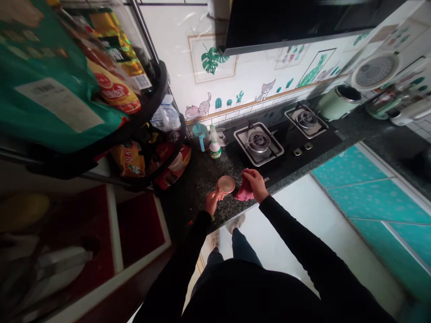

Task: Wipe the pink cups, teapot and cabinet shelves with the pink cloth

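My left hand (212, 202) grips a small round pinkish bowl (226, 184) by its edge, with the inside facing up toward the camera. My right hand (256, 185) is pressing a crumpled red cloth (244, 190) onto the dark speckled granite countertop (198, 179), close beside the bowl. Both hands are over the counter's front edge, and black sleeves cover my arms. The bowl's underside is hidden.
A two-burner gas hob (279, 134) lies to the right of my hands. A spray bottle (214, 143) and a blue cup (201, 134) stand behind them. A black wire rack (161, 152) holding snack bags stands at the left; teal cabinet doors (377, 202) are on the right.
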`<state>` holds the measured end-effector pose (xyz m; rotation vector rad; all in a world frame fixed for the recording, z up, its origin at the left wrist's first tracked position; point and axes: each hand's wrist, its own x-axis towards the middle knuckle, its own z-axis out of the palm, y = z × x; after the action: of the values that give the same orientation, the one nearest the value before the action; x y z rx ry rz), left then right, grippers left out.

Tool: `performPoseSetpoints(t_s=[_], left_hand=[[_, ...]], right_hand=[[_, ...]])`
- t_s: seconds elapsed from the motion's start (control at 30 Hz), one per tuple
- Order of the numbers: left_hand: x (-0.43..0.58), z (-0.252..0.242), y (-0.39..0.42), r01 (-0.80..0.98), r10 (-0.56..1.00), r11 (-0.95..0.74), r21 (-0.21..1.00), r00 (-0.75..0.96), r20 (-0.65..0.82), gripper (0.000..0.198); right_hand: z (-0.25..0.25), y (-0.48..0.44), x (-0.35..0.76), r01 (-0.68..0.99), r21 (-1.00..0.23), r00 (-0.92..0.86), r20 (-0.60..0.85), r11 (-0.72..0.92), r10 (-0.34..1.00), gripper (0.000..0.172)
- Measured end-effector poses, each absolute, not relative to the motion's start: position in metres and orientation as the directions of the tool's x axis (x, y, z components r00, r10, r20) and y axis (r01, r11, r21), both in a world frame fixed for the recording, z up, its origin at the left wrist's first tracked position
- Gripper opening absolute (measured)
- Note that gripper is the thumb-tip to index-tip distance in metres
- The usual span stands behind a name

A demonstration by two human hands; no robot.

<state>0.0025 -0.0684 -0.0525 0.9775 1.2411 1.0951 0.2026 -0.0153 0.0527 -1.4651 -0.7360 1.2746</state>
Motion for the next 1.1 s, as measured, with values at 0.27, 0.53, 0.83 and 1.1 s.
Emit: performPoseSetpoints(t_s=[0.27, 0.53, 0.83, 1.1], left_hand=[[-0.003, -0.072, -0.057, -0.123, 0.96, 0.274, 0.954, -0.029, -0.279, 0.061], [-0.01, -0.079, -0.048, -0.106, 0.93, 0.366, 0.924, 0.067, -0.361, 0.066], [-0.017, -0.082, -0.045, 0.095, 0.953, 0.288, 0.953, 0.065, -0.295, 0.047], [-0.009, -0.081, -0.043, 0.199, 0.972, 0.22, 0.955, 0.037, -0.232, 0.025]], right_hand=[[0.041, -0.001, 0.202, 0.007, -0.947, 0.225, -0.312, -0.322, 0.923, 0.038], [0.018, 0.013, 0.19, 0.008, -0.936, 0.132, -0.349, -0.353, 0.928, 0.038], [-0.009, 0.026, 0.155, 0.522, -0.831, -0.241, 0.076, 0.195, 0.968, 0.029], [-0.026, -0.002, 0.141, 0.631, -0.659, -0.341, 0.24, 0.41, 0.909, 0.032]])
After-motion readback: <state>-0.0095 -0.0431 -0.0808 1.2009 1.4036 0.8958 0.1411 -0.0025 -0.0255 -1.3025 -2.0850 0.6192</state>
